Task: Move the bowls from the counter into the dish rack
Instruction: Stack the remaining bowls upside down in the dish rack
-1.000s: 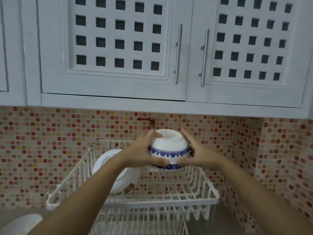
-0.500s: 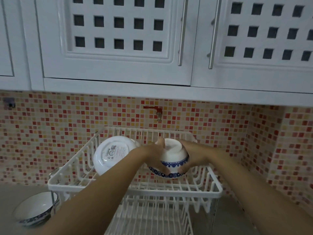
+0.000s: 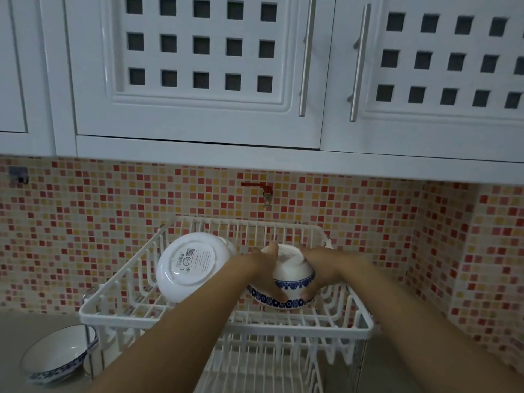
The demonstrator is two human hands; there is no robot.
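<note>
A white bowl with a blue flower band (image 3: 292, 275) is upside down inside the upper tier of the white wire dish rack (image 3: 226, 319). My left hand (image 3: 263, 269) grips its left side and my right hand (image 3: 320, 269) its right side. I cannot tell whether the bowl rests on the wires. A plain white bowl (image 3: 190, 262) leans on its side in the rack's left half, its labelled base facing me. Another blue-banded bowl (image 3: 56, 354) stands upright on the counter at the lower left.
The rack has a lower tier of white prongs (image 3: 269, 361) below my arms. White cupboards (image 3: 198, 66) hang close overhead. A red tap (image 3: 262, 190) sticks out of the mosaic tile wall behind the rack. The tiled wall turns a corner at the right.
Both hands have lowered the blue-banded bowl from above the rack down into its upper tier. The camera tilted down, bringing the bowl on the counter into view.
</note>
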